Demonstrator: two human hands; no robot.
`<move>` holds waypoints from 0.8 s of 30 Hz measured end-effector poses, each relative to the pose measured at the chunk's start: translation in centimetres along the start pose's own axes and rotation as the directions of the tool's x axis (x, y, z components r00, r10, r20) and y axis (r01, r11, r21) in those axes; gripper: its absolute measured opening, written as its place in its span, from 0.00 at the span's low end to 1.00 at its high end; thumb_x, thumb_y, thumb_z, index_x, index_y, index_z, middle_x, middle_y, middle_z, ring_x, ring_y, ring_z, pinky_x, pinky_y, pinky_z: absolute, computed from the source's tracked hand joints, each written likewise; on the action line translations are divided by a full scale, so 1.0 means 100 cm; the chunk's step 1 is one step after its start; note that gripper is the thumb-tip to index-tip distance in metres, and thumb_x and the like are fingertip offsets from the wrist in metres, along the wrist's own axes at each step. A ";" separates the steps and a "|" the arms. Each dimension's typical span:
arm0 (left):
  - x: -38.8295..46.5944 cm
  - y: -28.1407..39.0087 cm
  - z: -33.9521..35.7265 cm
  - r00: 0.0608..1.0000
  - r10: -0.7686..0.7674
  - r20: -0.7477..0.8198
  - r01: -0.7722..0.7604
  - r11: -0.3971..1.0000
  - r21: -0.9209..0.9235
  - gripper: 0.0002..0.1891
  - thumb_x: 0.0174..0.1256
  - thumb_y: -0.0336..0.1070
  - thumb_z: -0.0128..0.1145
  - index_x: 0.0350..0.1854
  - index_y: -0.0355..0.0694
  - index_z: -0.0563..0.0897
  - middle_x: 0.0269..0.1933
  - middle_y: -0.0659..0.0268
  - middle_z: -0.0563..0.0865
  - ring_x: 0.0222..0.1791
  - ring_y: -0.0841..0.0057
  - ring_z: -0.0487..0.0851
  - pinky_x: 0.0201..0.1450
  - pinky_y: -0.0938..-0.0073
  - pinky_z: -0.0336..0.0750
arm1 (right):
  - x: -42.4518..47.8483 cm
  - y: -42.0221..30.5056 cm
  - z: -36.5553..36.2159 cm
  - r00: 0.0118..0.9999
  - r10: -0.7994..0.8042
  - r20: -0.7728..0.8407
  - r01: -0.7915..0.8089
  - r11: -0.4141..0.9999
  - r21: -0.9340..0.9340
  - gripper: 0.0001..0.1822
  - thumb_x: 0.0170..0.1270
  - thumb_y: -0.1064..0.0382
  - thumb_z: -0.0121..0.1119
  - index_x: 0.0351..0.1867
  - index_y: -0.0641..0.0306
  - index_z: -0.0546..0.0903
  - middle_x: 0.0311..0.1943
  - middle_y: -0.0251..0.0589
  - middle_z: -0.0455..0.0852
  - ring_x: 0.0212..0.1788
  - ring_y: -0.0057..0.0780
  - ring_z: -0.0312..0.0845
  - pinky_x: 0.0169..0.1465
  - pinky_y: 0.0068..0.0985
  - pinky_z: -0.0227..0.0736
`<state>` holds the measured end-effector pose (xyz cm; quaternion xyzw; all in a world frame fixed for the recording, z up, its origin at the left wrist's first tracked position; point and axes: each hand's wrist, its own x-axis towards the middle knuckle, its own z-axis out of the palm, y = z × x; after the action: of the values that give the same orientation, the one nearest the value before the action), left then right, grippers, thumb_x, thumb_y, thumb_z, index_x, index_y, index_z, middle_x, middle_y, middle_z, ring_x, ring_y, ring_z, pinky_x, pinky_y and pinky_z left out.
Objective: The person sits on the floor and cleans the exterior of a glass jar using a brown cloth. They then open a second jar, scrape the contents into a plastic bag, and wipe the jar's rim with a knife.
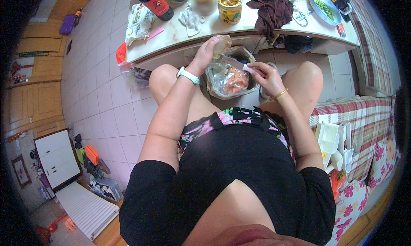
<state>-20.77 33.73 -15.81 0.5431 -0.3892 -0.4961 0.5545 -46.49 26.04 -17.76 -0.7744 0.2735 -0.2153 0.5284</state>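
My left hand (205, 52), with a white watch band at the wrist, grips a round, translucent lid or small container (223, 44), tilted on its side. In my right hand (265, 75) is a knife by its pale handle. The knife's blade (233, 62) points left, its tip close below the round piece; whether they touch I cannot tell. Both hands are above a waste bin lined with a clear plastic bag (221, 91), between my knees. Crumpled wrappers and orange-pink scraps (236, 80) lie in the bag.
The white table (196, 42) edge runs just beyond my hands. On it stand an open yellow-labelled jar (230, 9), a dark bottle (157, 5), wipes (138, 24), a brown cloth (274, 13) and a bowl of green pods or beans (325, 9). A plaid-covered seat (362, 109) lies right.
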 end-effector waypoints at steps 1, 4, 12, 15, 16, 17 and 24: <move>0.000 0.002 0.003 1.000 0.016 0.002 -0.016 1.000 0.022 0.28 0.81 0.49 0.35 0.67 0.34 0.77 0.59 0.60 0.86 0.60 0.72 0.81 0.68 0.71 0.70 | 0.000 0.004 0.001 1.000 0.017 0.002 -0.017 0.996 0.082 0.17 0.66 0.71 0.60 0.55 0.65 0.84 0.46 0.41 0.89 0.43 0.23 0.83 0.50 0.25 0.79; 0.000 -0.002 0.002 0.999 0.044 0.005 -0.044 0.998 0.033 0.27 0.81 0.49 0.36 0.66 0.34 0.78 0.59 0.60 0.85 0.60 0.73 0.80 0.68 0.72 0.69 | -0.002 -0.010 -0.003 0.997 0.059 0.039 -0.064 0.988 0.144 0.16 0.67 0.69 0.60 0.56 0.65 0.84 0.46 0.40 0.89 0.42 0.23 0.82 0.49 0.27 0.79; 0.013 -0.024 -0.020 0.899 0.325 -0.293 -0.178 0.883 0.435 0.29 0.82 0.52 0.40 0.63 0.28 0.77 0.60 0.56 0.84 0.61 0.70 0.79 0.68 0.72 0.67 | -0.004 -0.002 0.007 0.962 -0.257 -0.095 0.174 0.840 -0.514 0.19 0.62 0.71 0.63 0.56 0.54 0.84 0.44 0.49 0.86 0.45 0.40 0.88 0.46 0.34 0.84; 0.005 -0.007 -0.011 0.923 0.252 -0.290 -0.116 0.903 0.415 0.28 0.82 0.52 0.40 0.62 0.29 0.79 0.57 0.57 0.85 0.58 0.73 0.80 0.67 0.73 0.69 | -0.002 0.034 0.028 0.961 0.174 0.214 0.099 0.504 -0.858 0.21 0.66 0.67 0.56 0.60 0.46 0.81 0.45 0.47 0.83 0.43 0.48 0.86 0.43 0.42 0.83; 0.005 -0.008 -0.013 0.937 0.171 -0.303 -0.085 0.957 0.278 0.26 0.82 0.51 0.40 0.61 0.31 0.79 0.55 0.59 0.86 0.55 0.75 0.81 0.61 0.73 0.72 | -0.006 0.038 0.030 0.969 0.107 0.223 0.135 0.526 -0.840 0.21 0.66 0.68 0.55 0.60 0.47 0.81 0.45 0.46 0.83 0.44 0.48 0.86 0.43 0.42 0.83; 0.006 -0.012 -0.014 0.949 0.088 -0.303 -0.049 0.990 0.135 0.25 0.82 0.50 0.41 0.60 0.34 0.80 0.52 0.61 0.87 0.51 0.76 0.83 0.56 0.73 0.75 | -0.011 0.042 0.030 0.973 0.040 0.229 0.171 0.544 -0.821 0.21 0.66 0.68 0.55 0.60 0.47 0.80 0.46 0.46 0.83 0.44 0.49 0.86 0.43 0.41 0.83; 0.007 -0.015 -0.022 0.963 -0.160 -0.217 0.107 0.966 -0.237 0.27 0.83 0.49 0.29 0.62 0.34 0.77 0.55 0.57 0.86 0.53 0.68 0.85 0.55 0.65 0.82 | -0.010 0.025 0.016 0.992 -0.065 -0.104 -0.001 0.841 -0.541 0.17 0.61 0.70 0.60 0.52 0.60 0.84 0.44 0.49 0.86 0.44 0.50 0.85 0.47 0.38 0.81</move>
<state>-18.69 33.60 -17.60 0.5574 -0.2251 -0.5054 0.6191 -46.73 27.10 -20.72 -0.8820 0.3409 -0.1841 0.2684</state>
